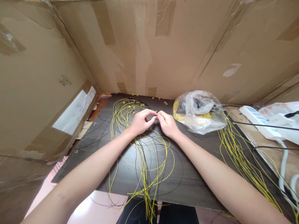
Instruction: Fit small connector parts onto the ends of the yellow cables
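My left hand (143,120) and my right hand (167,123) meet fingertip to fingertip over the middle of the dark table. Both are closed in a pinch, thumb against forefinger. Whatever lies between the fingertips is tiny and mostly hidden; a hint of yellow shows there. Loose loops of thin yellow and black wire (141,161) run beneath both hands and hang over the table's front edge. Beyond my left hand lie several wire ends with small black tips (143,103), among small yellow pieces (133,112).
A clear plastic bag (201,119) with yellow and black contents sits right of my hands. Another bundle of yellow wires (240,155) trails from it toward the front right. A white power strip (259,123) lies at the right edge. Cardboard walls (144,56) enclose the back and sides.
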Tool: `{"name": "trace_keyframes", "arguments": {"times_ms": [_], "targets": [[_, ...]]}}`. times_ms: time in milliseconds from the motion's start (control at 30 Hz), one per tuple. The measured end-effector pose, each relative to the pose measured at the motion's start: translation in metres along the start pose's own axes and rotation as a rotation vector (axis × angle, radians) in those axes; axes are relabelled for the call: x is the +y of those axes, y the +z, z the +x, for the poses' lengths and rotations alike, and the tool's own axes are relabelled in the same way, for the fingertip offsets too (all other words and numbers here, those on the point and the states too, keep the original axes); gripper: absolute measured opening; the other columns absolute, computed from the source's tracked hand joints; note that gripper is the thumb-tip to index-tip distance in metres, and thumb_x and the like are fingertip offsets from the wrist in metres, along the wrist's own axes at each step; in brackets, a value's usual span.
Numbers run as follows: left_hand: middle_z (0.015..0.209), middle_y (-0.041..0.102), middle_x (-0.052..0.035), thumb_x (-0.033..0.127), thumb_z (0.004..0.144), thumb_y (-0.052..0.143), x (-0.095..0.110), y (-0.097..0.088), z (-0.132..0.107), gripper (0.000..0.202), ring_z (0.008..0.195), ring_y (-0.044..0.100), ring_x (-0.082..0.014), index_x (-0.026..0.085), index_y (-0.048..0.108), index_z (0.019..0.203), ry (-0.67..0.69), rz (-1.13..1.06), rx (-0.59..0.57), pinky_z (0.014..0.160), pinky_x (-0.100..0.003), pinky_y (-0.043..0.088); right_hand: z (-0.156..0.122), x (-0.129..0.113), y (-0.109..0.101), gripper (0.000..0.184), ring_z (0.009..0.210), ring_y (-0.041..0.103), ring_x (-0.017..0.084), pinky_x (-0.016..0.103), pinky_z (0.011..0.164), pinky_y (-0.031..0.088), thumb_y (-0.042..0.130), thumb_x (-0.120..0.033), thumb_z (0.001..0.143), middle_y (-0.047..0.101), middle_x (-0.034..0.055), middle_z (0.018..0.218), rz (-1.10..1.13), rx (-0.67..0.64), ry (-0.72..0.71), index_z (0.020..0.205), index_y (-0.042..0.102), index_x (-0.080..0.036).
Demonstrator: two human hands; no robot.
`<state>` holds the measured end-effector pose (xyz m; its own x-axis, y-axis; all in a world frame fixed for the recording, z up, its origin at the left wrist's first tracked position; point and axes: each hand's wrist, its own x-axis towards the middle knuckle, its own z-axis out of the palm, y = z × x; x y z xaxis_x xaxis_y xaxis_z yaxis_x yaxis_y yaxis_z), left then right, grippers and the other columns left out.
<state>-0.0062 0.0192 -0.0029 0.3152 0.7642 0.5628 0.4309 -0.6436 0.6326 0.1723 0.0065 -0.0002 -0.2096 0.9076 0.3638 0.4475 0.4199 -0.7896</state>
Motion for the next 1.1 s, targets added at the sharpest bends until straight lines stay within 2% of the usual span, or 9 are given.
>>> {"name": "trace_keyframes", "arguments": {"times_ms": [200, 400, 667, 833, 1100], "targets": [[0.094, 0.074, -0.0026, 0.023, 0.096, 0.066, -0.0014, -0.0001, -0.0007, 0.011, 0.056, 0.057, -0.0087, 0.019, 0.072, 0.104, 0.052, 0.030, 0.013, 0.064, -0.024, 0.053, 0.0008, 0.0017, 0.0006, 0.034, 0.070, 0.056, 0.020, 0.032, 0.069, 0.040, 0.037, -0.044, 0.103, 0.058, 0.0014, 0.070, -0.014, -0.014, -0.006, 0.078, 0.050, -0.024], [0.099, 0.073, -0.0043, 0.024, 0.098, 0.062, -0.0021, 0.0007, -0.0005, 0.012, 0.063, 0.060, -0.0105, 0.018, 0.069, 0.106, 0.047, 0.046, 0.001, 0.066, -0.025, 0.054, 0.0005, 0.0018, 0.0009, 0.036, 0.074, 0.059, 0.020, 0.033, 0.075, 0.042, 0.034, -0.043, 0.105, 0.062, 0.0031, 0.077, -0.019, -0.017, -0.012, 0.078, 0.048, -0.024], [0.094, 0.074, -0.0041, 0.023, 0.095, 0.064, -0.0022, 0.0012, 0.0019, 0.010, 0.064, 0.063, -0.0110, 0.017, 0.070, 0.100, -0.033, -0.040, 0.020, 0.064, -0.023, 0.055, 0.0000, -0.0019, 0.0011, 0.020, 0.079, 0.057, 0.021, 0.034, 0.078, 0.044, 0.046, -0.041, 0.097, 0.063, 0.0045, 0.088, 0.033, 0.023, -0.020, 0.089, 0.051, -0.023], [0.093, 0.075, -0.0035, 0.023, 0.095, 0.065, -0.0023, 0.0010, 0.0015, 0.009, 0.062, 0.063, -0.0103, 0.017, 0.070, 0.100, -0.008, -0.030, 0.011, 0.063, -0.024, 0.054, 0.0003, -0.0018, 0.0011, 0.021, 0.078, 0.056, 0.021, 0.034, 0.078, 0.043, 0.043, -0.039, 0.097, 0.061, 0.0036, 0.083, 0.019, 0.006, -0.032, 0.086, 0.051, -0.023], [0.095, 0.073, -0.0028, 0.020, 0.096, 0.063, -0.0019, 0.0005, -0.0008, 0.009, 0.058, 0.059, -0.0089, 0.017, 0.068, 0.103, 0.050, 0.036, 0.000, 0.066, -0.024, 0.054, 0.0001, 0.0006, 0.0000, 0.037, 0.068, 0.056, 0.019, 0.033, 0.072, 0.040, 0.035, -0.042, 0.103, 0.058, 0.0016, 0.070, -0.008, -0.044, -0.005, 0.075, 0.048, -0.024]]}}
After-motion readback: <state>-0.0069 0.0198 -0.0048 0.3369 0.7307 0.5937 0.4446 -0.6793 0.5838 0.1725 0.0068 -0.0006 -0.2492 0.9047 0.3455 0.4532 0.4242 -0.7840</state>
